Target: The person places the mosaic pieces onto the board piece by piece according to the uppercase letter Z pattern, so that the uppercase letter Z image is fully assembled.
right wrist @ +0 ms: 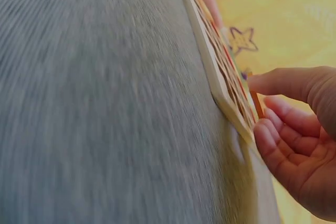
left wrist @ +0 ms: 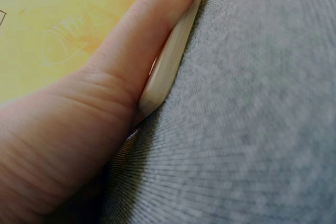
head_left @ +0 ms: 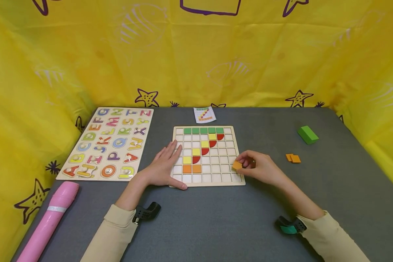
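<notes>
A wooden grid board (head_left: 219, 179) lies mid-table, holding a row of green square tiles (head_left: 203, 130), a diagonal of yellow squares (head_left: 195, 152) and red rounded pieces (head_left: 205, 151), and two orange square tiles near its lower left. My left hand (head_left: 163, 163) rests on the board's left side, fingers spread straight, thumb along the near edge; the left wrist view shows that thumb (left wrist: 152, 30) against the rim. Over the board's right edge my right hand (head_left: 258, 166) pinches an orange square tile (head_left: 237, 165) between thumb and fingers; in the right wrist view the tile (right wrist: 256, 103) appears edge-on.
Two loose orange tiles (head_left: 293, 158) and a green block (head_left: 308, 135) lie to the right. A small pattern card (head_left: 204, 115) sits behind the board. On the left are an alphabet peg puzzle (head_left: 106, 145) and a pink tube-like object (head_left: 50, 220). Yellow patterned cloth surrounds the table.
</notes>
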Demonstrator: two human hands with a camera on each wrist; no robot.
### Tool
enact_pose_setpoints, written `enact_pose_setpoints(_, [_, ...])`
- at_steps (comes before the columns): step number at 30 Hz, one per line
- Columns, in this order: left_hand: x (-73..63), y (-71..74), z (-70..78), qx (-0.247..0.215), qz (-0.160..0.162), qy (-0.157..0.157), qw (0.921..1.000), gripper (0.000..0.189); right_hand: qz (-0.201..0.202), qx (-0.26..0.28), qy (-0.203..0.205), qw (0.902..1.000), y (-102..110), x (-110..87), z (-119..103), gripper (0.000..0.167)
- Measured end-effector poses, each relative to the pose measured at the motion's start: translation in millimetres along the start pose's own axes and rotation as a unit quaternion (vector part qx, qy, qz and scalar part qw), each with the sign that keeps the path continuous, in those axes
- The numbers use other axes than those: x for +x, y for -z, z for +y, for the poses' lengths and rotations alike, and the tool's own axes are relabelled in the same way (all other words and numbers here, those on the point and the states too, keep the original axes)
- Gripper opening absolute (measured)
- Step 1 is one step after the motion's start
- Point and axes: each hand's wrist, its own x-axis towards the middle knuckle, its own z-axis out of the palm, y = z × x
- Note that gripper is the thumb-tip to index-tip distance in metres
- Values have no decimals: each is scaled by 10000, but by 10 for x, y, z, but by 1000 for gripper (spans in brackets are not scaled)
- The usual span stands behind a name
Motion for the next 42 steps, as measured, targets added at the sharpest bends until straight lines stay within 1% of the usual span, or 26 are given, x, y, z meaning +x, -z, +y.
enact_pose_setpoints(5, [-1, 9, 3, -5, 8, -15, 10000, 133, -175, 144, 312, 9993, -134, 111, -122, 27])
enact_pose_setpoints(11, [-4, 16, 5, -15, 18, -21, 10000, 133, -371, 175, 566, 9976, -280, 241, -271, 24])
enact_pose_setpoints(17, [4, 12, 6, -14, 10, -17, 10000, 134, -395, -157, 985, 9942, -427, 366, -335, 20])
enact_pose_setpoints(20, [9, 6, 7, 26, -11, 11, 10000, 134, -388, -264, 1112, 9927, -486, 408, -362, 19])
enact_pose_setpoints(24, [9, -2, 7, 41, -10, 39, 10000, 134, -446, -256, 1136, 9922, -540, 436, -390, 18])
enact_pose_setpoints(29, [8, 1, 13, -3, -22, 45, 10000, 134, -544, -79, 1032, 9931, -568, 434, -395, 19])
enact_pose_setpoints(35, [-1, 5, 18, 22, -82, 109, 9999, 133, -590, 273, 902, 9938, -577, 412, -379, 20])
enact_pose_setpoints(38, [2, 3, 9, 26, -70, 107, 9999, 132, -617, 542, 820, 9932, -566, 404, -362, 20])
enact_pose_setpoints(42, [6, 3, 5, 13, -60, 93, 9999, 132, -537, 797, 684, 9930, -527, 379, -323, 18])
